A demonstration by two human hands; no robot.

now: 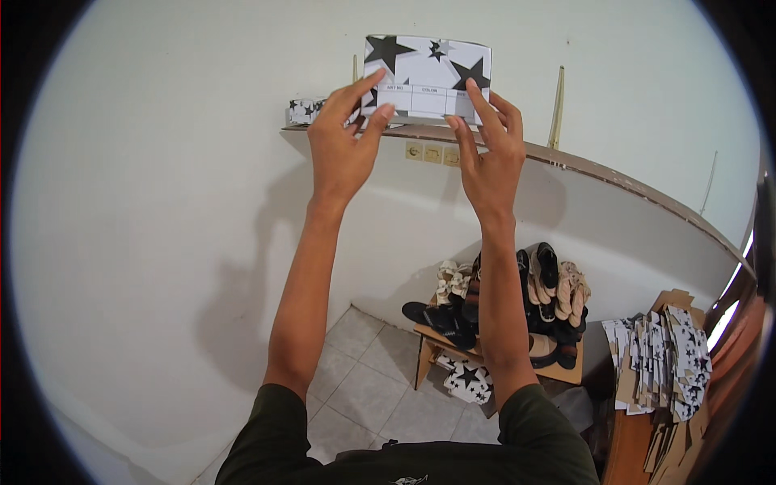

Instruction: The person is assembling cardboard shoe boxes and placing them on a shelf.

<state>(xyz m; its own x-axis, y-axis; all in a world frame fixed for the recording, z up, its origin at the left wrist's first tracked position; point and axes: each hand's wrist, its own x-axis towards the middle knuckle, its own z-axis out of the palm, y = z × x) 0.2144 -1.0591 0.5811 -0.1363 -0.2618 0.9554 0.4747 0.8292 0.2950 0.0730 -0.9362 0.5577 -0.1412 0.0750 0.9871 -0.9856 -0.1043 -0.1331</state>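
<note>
White wall (162, 202) fills the frame, a wooden shelf (614, 174) curving across its upper right. Shoes (517, 311) pile at lower centre. At top centre a star-printed box (426, 78) sits on the shelf, left hand (343, 141) and right hand (489, 153) pressing fingertips against its front, grip loose.

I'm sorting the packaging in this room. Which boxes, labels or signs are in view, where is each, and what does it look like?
Star-print box: on the wall shelf, white with black stars, left hand and right hand on its front.
Label panel: box front, pale ruled grid.
Small star-print box: shelf's left end.
Flat box blanks: stacked lower right, starred and brown.
Star-print box on the floor: beneath the shoe pile.
</note>
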